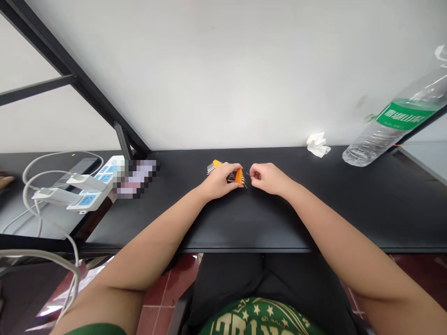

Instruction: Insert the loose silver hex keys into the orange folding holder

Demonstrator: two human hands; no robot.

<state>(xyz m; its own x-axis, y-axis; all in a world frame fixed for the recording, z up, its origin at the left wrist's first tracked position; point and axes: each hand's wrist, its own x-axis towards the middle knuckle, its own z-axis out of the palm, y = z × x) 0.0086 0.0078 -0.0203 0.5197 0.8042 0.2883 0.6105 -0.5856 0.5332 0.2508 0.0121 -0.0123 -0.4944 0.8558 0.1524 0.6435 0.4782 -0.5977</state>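
Over the middle of the black desk, my left hand [220, 181] is closed around an orange holder [239, 176] with several thin metal rods in it, which looks like a hex key set. Silver rod ends [210, 168] stick out past the hand on the left, and darker ends show on the right. Just right of the holder and apart from it, my right hand [267, 177] is pinched shut. A thin metal rod [247, 174] pokes out from its fingertips toward the holder; its other end is hidden in the fingers.
A crumpled white tissue [318, 144] lies by the wall, left of a large clear plastic bottle [372, 139] with a green label. At left are a white power strip [99, 184] with plugged chargers and cables, a blurred-out item [138, 179] and a black metal frame [94, 90].
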